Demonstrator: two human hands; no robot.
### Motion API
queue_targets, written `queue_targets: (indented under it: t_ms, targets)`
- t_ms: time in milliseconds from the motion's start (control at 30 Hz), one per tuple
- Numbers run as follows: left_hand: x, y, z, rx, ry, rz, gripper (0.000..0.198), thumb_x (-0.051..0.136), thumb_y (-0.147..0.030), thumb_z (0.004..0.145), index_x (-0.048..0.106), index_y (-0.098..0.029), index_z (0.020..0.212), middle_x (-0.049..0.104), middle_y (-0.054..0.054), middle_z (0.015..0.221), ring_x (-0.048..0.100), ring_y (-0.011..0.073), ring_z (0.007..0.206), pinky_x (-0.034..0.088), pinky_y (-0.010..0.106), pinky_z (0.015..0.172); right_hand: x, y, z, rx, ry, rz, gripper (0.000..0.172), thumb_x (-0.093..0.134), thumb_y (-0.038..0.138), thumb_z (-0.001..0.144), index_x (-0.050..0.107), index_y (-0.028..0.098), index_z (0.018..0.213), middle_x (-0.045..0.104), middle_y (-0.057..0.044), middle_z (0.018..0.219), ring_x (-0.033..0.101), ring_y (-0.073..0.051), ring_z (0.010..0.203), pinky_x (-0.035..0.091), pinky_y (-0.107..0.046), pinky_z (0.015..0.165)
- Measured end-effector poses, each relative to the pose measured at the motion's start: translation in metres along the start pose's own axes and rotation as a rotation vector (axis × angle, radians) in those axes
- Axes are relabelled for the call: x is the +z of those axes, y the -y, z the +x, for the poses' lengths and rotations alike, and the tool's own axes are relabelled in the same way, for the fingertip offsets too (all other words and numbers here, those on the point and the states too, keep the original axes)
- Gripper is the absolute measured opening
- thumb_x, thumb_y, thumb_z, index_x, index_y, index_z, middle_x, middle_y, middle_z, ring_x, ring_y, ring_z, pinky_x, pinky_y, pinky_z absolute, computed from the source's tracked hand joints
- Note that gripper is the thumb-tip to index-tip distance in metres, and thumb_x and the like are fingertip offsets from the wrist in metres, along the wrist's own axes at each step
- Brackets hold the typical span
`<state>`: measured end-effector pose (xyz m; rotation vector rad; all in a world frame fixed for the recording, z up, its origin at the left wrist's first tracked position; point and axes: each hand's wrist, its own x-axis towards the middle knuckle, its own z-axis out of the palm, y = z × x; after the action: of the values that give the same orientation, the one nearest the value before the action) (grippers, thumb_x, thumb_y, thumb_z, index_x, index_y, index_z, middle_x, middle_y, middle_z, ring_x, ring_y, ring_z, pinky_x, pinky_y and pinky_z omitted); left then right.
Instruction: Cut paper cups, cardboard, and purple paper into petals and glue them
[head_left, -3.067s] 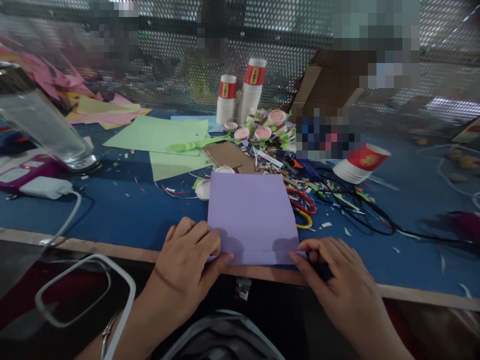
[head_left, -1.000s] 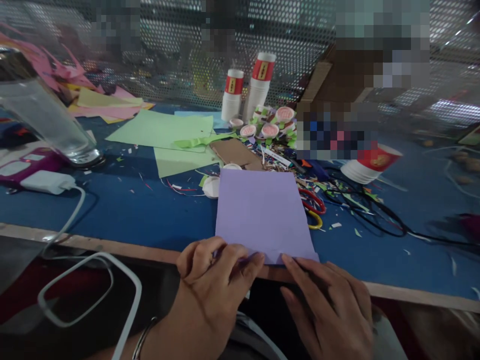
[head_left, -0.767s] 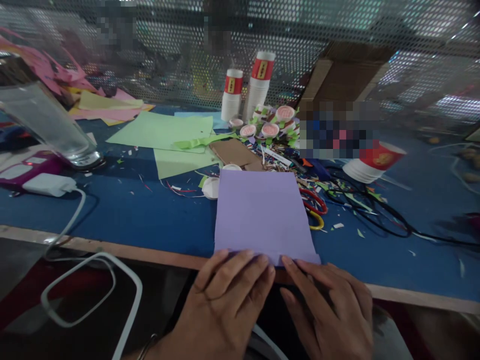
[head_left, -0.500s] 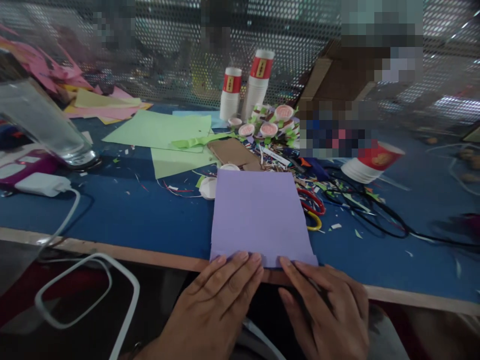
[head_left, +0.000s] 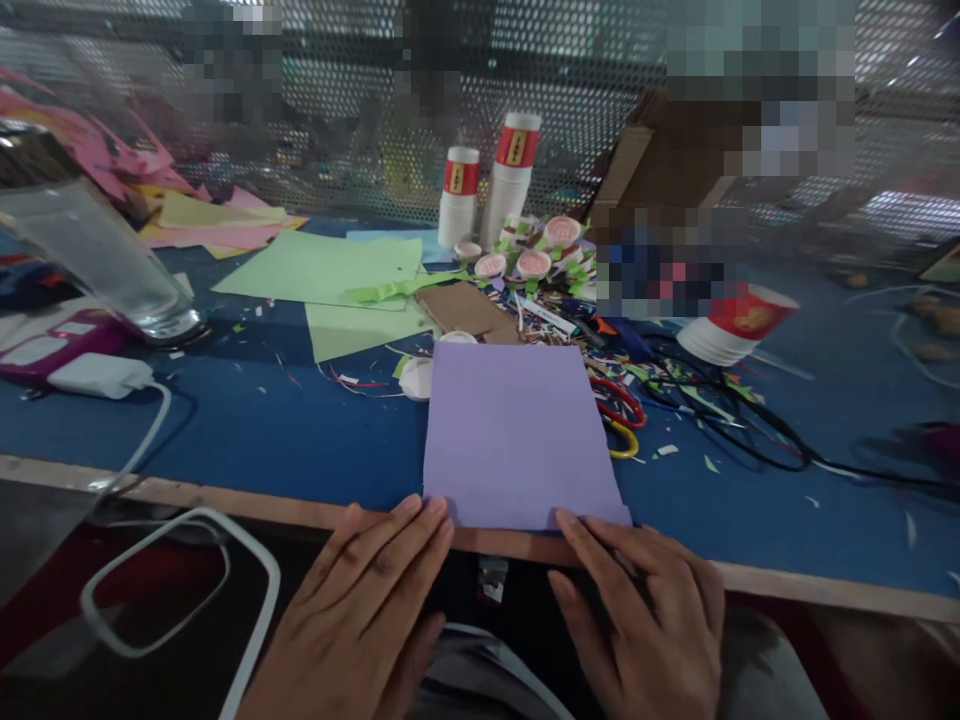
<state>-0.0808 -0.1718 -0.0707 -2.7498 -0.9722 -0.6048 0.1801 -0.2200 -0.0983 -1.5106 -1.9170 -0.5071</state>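
Observation:
A purple sheet of paper (head_left: 517, 430) lies at the front edge of the blue table, its near edge along the wooden rim. My left hand (head_left: 360, 600) rests its outstretched fingertips on the paper's near left corner. At the near right part of that edge, my right hand (head_left: 645, 610) presses down with fingers extended and the thumb below the rim. Neither hand grips anything. Scissors with red and yellow handles (head_left: 624, 438) stick out from under the paper's right side. White paper discs (head_left: 417, 378) lie by its upper left corner.
Behind are stacked paper cups (head_left: 512, 180), green sheets (head_left: 330, 265), brown cardboard (head_left: 465, 308) and scattered scraps. A red-and-white cup (head_left: 739, 325) lies tilted at right near black cables (head_left: 765, 440). A glass bottle (head_left: 97, 240) and a white charger (head_left: 101, 374) are on the left.
My left hand has slid left along the paper's near edge, from its middle to the left corner. My right hand stays nearly in place. The view has shifted slightly.

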Motion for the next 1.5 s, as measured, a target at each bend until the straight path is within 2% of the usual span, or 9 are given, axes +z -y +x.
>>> queue_targets:
  t_ms: [200, 467, 600, 833, 1000, 1167, 1267, 1367, 1500]
  targets:
    - [0.019, -0.020, 0.019, 0.042, -0.026, -0.043, 0.051, 0.053, -0.031, 0.101, 0.051, -0.014, 0.150, 0.052, 0.004, 0.158, 0.035, 0.0195, 0.151, 0.003, 0.038, 0.130, 0.000, 0.012, 0.002, -0.013, 0.053, 0.011, 0.042, 0.069, 0.023, 0.093, 0.066, 0.020, 0.135, 0.064, -0.012, 0.117, 0.057, -0.030, 0.108, 0.041, -0.048, 0.099]
    - [0.024, -0.021, 0.027, 0.053, -0.017, -0.078, 0.053, 0.053, -0.030, 0.101, 0.049, -0.014, 0.152, 0.048, 0.006, 0.161, 0.036, 0.0223, 0.151, 0.014, 0.038, 0.127, 0.002, 0.012, 0.009, -0.058, 0.025, 0.028, 0.036, 0.070, 0.021, 0.093, 0.069, 0.018, 0.128, 0.067, -0.011, 0.112, 0.058, -0.028, 0.105, 0.042, -0.046, 0.099]
    - [0.024, -0.017, 0.028, 0.061, -0.029, -0.076, 0.049, 0.051, -0.024, 0.101, 0.053, -0.017, 0.149, 0.051, 0.004, 0.158, 0.041, 0.0207, 0.148, 0.017, 0.037, 0.126, -0.001, 0.003, 0.009, -0.046, -0.016, 0.019, 0.029, 0.069, 0.022, 0.094, 0.070, 0.016, 0.123, 0.068, -0.011, 0.107, 0.059, -0.027, 0.101, 0.044, -0.046, 0.099]
    - [0.026, -0.016, 0.025, 0.056, -0.043, -0.090, 0.053, 0.050, -0.019, 0.099, 0.049, -0.016, 0.153, 0.048, 0.003, 0.161, 0.038, 0.0202, 0.150, 0.016, 0.038, 0.128, -0.009, -0.026, -0.006, -0.005, -0.015, -0.063, 0.036, 0.071, 0.019, 0.092, 0.070, 0.020, 0.128, 0.072, -0.010, 0.106, 0.065, -0.028, 0.098, 0.047, -0.048, 0.094]
    - [0.018, -0.010, 0.017, 0.068, -0.005, -0.039, 0.056, 0.050, -0.018, 0.098, 0.046, -0.016, 0.154, 0.045, 0.001, 0.163, 0.037, 0.0198, 0.150, 0.011, 0.038, 0.130, -0.013, -0.030, -0.009, -0.002, -0.046, -0.083, 0.039, 0.070, 0.013, 0.092, 0.068, 0.021, 0.130, 0.072, -0.009, 0.106, 0.065, -0.026, 0.097, 0.047, -0.048, 0.097]
    - [0.004, -0.001, 0.009, 0.046, 0.024, 0.024, 0.058, 0.054, -0.022, 0.096, 0.048, -0.015, 0.153, 0.046, 0.002, 0.162, 0.040, 0.0191, 0.148, 0.012, 0.034, 0.130, -0.017, -0.031, 0.004, 0.027, -0.030, 0.047, 0.024, 0.062, 0.010, 0.096, 0.069, 0.018, 0.117, 0.070, -0.008, 0.101, 0.064, -0.022, 0.093, 0.048, -0.042, 0.088]
    - [0.002, 0.000, 0.007, 0.034, 0.014, 0.020, 0.057, 0.054, -0.026, 0.097, 0.049, -0.015, 0.152, 0.049, 0.002, 0.160, 0.042, 0.0188, 0.147, 0.013, 0.033, 0.129, -0.018, -0.033, 0.013, 0.119, 0.004, 0.047, 0.012, 0.062, 0.021, 0.099, 0.069, 0.018, 0.108, 0.070, -0.009, 0.098, 0.064, -0.024, 0.092, 0.046, -0.042, 0.087]
    - [0.004, -0.002, 0.007, 0.025, 0.010, 0.017, 0.055, 0.054, -0.025, 0.097, 0.050, -0.015, 0.152, 0.049, 0.001, 0.160, 0.041, 0.0183, 0.148, 0.011, 0.033, 0.130, -0.018, -0.037, 0.020, 0.170, 0.052, 0.035, 0.019, 0.061, 0.034, 0.100, 0.068, 0.019, 0.111, 0.072, -0.008, 0.101, 0.064, -0.025, 0.093, 0.046, -0.041, 0.085]
    - [0.008, -0.004, 0.006, 0.010, 0.004, -0.004, 0.060, 0.055, -0.022, 0.095, 0.047, -0.014, 0.154, 0.045, 0.002, 0.163, 0.037, 0.0195, 0.151, 0.009, 0.035, 0.131, -0.020, -0.039, 0.030, 0.244, 0.107, 0.099, 0.021, 0.061, 0.040, 0.100, 0.067, 0.024, 0.112, 0.072, -0.003, 0.097, 0.067, -0.021, 0.089, 0.049, -0.036, 0.081]
